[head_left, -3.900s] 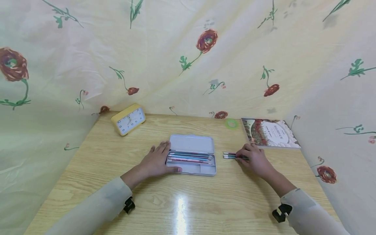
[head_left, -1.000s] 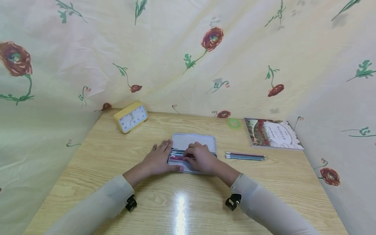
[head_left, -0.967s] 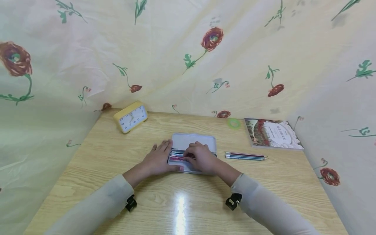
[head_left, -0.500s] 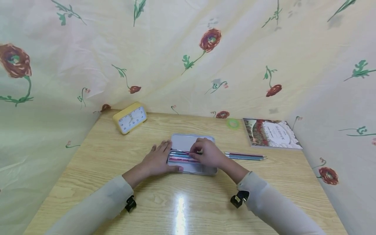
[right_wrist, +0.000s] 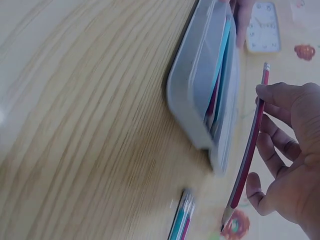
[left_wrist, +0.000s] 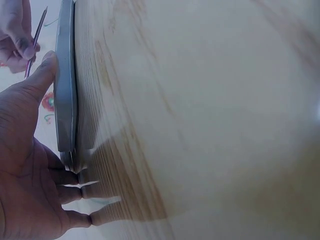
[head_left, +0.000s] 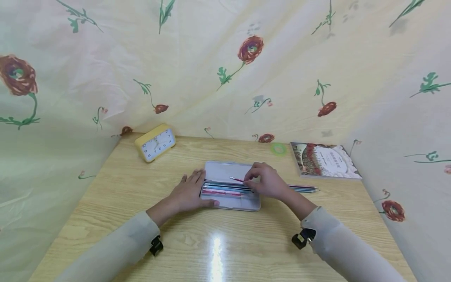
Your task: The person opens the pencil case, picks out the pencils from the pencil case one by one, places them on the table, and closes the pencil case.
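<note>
Rightward now, the red pencil has moved clear of the case, pinched near its blunt end by my right fingers; loosening could drop it. My straight left fingers touch the case.

Two hands, one case, one clock, one book

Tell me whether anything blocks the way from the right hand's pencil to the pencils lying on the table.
Nothing visible does: the right hand pinches the red striped pencil above the pencil case, and only tabletop shows between that case and the loose pencils.
</note>
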Demonstrator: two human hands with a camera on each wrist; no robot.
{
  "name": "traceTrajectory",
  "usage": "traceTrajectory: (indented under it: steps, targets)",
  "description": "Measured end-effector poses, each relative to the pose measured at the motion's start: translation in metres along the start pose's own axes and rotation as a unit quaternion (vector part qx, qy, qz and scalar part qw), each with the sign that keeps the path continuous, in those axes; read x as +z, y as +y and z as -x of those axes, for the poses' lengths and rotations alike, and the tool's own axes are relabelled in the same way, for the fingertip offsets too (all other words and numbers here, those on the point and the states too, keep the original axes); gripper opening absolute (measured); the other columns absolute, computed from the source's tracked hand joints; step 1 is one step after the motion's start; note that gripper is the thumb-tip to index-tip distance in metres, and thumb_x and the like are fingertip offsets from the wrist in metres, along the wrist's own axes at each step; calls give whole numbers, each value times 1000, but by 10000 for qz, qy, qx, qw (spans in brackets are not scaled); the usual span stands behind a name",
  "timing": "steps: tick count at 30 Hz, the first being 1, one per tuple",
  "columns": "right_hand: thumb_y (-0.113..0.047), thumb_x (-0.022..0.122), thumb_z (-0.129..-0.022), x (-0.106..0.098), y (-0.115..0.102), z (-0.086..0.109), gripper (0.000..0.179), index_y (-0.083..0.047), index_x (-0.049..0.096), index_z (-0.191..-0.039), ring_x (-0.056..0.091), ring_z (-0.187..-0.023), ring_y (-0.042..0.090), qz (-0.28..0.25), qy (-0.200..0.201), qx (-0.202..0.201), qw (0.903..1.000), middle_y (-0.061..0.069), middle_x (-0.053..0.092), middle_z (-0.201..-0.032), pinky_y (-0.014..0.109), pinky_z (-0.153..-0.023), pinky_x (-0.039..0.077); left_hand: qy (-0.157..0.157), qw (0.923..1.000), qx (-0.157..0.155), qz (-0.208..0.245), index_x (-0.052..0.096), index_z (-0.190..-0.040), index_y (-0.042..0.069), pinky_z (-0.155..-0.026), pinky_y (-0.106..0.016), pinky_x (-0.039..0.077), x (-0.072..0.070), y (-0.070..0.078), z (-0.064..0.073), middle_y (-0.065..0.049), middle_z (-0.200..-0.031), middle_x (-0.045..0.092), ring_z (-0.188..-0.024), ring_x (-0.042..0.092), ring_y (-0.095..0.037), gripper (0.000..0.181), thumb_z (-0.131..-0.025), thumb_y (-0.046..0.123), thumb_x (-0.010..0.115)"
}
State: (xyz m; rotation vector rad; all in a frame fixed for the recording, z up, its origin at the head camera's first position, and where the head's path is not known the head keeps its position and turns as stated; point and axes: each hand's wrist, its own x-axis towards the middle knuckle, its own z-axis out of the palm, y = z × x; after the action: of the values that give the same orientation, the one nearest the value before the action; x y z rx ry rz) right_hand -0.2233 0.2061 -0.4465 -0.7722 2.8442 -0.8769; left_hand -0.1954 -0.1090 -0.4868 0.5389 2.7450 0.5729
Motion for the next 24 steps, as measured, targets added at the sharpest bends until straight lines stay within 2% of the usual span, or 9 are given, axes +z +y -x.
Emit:
traceTrajectory:
  steps: [5, 8, 10, 17, 24]
  targets:
    - [-20, 86, -99, -8, 19, 15, 10, -12, 86, -95, 63, -96, 31, 183, 256, -157, 9994, 3, 73, -101, 33, -78, 45, 11, 10000, 40, -1, 15, -176, -1, -141, -63, 10, 0, 0, 0, -18, -186, 15, -175, 11, -38, 134, -89, 85, 70]
    - [-17, 88, -97, -11, 32, 24, 3, -15, 86, -95, 60, -92, 30, 335, 437, -334, 9979, 3, 71, -100, 32, -75, 44, 20, 10000, 51, -43, 15, -176, -1, -141, -63, 10, 2, -1, -1, -18, -186, 16, -175, 11, -38, 134, -89, 86, 69]
    - [-14, 89, -95, -13, 40, 32, 5, -18, 86, -95, 58, -89, 29, 460, 609, -510, 9958, 2, 71, -99, 30, -73, 42, 18, 10000, 47, -66, 14, -176, -1, -142, -62, 10, 2, -1, -1, -18, -186, 15, -175, 11, -38, 135, -89, 87, 68]
    - [-7, 96, -84, -17, 68, 57, 19, -20, 86, -94, 52, -82, 16, 1110, 1265, -1258, 9777, 1, 71, -96, 29, -68, 42, 2, 9999, 47, -128, 14, -176, 0, -142, -62, 10, 3, -3, -2, -17, -186, 14, -175, 10, -37, 135, -89, 89, 66]
    - [-9, 97, -82, -20, 85, 77, 20, -22, 87, -92, 46, -84, 14, 1548, 1461, -1098, 9709, -2, 68, -96, 33, -72, 30, -2, 9999, 40, -117, 13, -176, 1, -142, -62, 10, 3, -3, -1, -17, -187, 14, -175, 10, -36, 135, -89, 89, 66]
